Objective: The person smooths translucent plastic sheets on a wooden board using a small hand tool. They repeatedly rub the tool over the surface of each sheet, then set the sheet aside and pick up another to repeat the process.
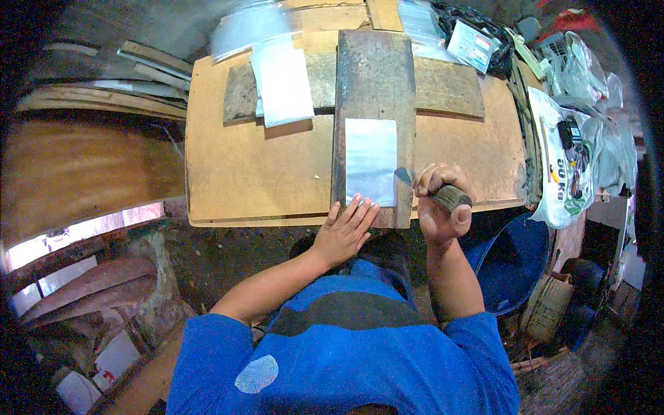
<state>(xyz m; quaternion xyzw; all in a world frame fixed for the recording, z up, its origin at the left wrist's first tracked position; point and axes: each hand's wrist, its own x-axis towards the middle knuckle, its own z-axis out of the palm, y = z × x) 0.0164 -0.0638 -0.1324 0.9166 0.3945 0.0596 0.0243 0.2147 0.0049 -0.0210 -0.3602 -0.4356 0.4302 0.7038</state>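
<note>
A silvery-white plastic sheet or bag (371, 161) lies on a long dark wooden plank (374, 75) that runs away from me across the table. My left hand (345, 231) rests flat, its fingertips on the sheet's near edge and the plank. In my right hand (443, 205) is a bladed tool with a thick wooden handle (450, 198). Its dark metal blade (403, 176) points left, over the sheet's right edge or just above it; contact cannot be told. Left of the plank, a small stack of similar white sheets (285, 88) lies partly on a crosswise board (448, 88).
More clear plastic (254, 28) is at the table's far left. A black plastic bag (500, 59) and a printed packet (471, 46) occupy the far right. Beside the tan tabletop (259, 171) lies a white sack (552, 187). A blue barrel (513, 264) stands below right.
</note>
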